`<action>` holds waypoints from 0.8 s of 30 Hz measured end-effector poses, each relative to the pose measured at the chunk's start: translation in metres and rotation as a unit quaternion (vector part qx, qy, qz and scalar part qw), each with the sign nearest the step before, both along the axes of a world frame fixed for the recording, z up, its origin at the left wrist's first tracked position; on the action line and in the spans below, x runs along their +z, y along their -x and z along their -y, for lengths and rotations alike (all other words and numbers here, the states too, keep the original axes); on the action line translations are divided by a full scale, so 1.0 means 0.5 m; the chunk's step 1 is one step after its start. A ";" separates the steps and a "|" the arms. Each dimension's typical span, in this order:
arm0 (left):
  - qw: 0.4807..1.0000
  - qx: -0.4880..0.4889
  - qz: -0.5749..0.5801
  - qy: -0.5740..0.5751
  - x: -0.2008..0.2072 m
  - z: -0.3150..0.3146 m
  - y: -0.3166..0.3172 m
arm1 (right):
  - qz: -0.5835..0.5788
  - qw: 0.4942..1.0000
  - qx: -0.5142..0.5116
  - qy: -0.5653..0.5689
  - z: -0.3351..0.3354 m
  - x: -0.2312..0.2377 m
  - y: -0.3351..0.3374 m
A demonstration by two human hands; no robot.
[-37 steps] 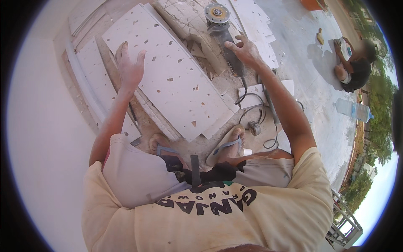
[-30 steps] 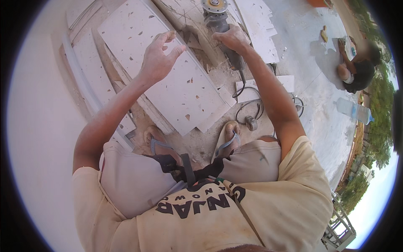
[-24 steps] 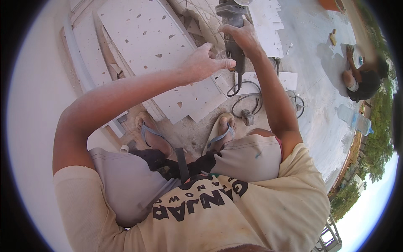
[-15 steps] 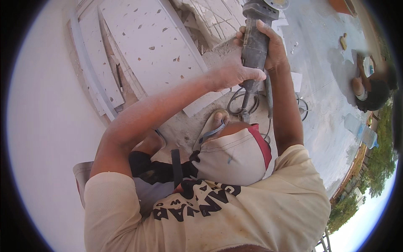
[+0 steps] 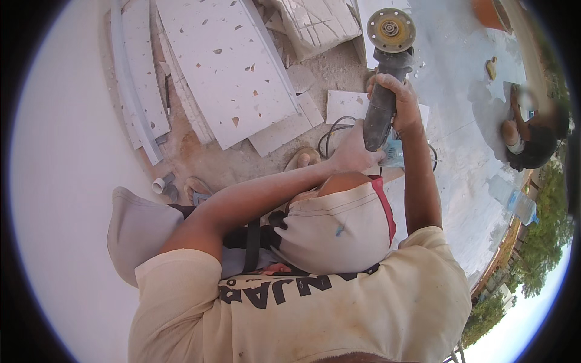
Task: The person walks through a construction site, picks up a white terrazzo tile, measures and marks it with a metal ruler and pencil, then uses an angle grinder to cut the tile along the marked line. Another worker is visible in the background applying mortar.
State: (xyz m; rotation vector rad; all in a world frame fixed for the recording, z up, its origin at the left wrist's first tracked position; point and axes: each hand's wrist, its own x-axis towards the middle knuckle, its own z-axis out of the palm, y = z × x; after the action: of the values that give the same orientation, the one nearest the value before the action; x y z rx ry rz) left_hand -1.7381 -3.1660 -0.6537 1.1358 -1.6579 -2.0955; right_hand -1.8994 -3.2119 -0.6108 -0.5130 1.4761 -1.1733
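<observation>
A dark angle grinder (image 5: pixel 380 114) is held out before me, its round perforated disc (image 5: pixel 391 30) facing up at the far end. My right hand (image 5: pixel 400 101) is closed around the front of its body, just behind the disc. At the rear end, my left hand (image 5: pixel 356 150) is closed against the casing, its fingers partly hidden by the tool. A black cable (image 5: pixel 327 140) loops on the ground beside my left hand. Just behind the grinder, a clear bluish plastic object (image 5: pixel 394 152) shows in part.
White speckled slabs (image 5: pixel 227 66) lie at the far left, near a long pale strip (image 5: pixel 134 91). A scored pale block (image 5: pixel 318 24) sits beyond. At right are a crouching person (image 5: pixel 535 136), a clear bottle (image 5: pixel 514 198), an orange bucket (image 5: pixel 491 13) and a yellowish lump (image 5: pixel 491 69).
The grinder has come a little nearer and its disc is now fully in view. My left hand has shifted nearer along with the tool's rear end. My left knee has moved outward.
</observation>
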 end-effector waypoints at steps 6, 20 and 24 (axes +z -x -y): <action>0.998 0.028 -0.047 -0.024 0.004 -0.040 -0.025 | -0.016 1.000 -0.014 -0.003 -0.026 0.020 -0.042; 0.992 -0.093 -0.043 0.080 -0.017 -0.072 -0.114 | -0.121 0.985 -0.021 -0.124 -0.081 0.015 -0.100; 0.947 -0.264 -0.034 0.179 -0.016 0.014 -0.189 | -0.186 0.974 0.033 -0.126 -0.110 0.001 -0.097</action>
State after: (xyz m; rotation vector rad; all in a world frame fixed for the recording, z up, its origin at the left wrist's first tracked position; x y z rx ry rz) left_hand -1.6438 -3.1731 -0.6619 0.5362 -2.3811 -1.9398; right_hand -1.8509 -3.1568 -0.6103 -0.6237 1.8843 -0.8500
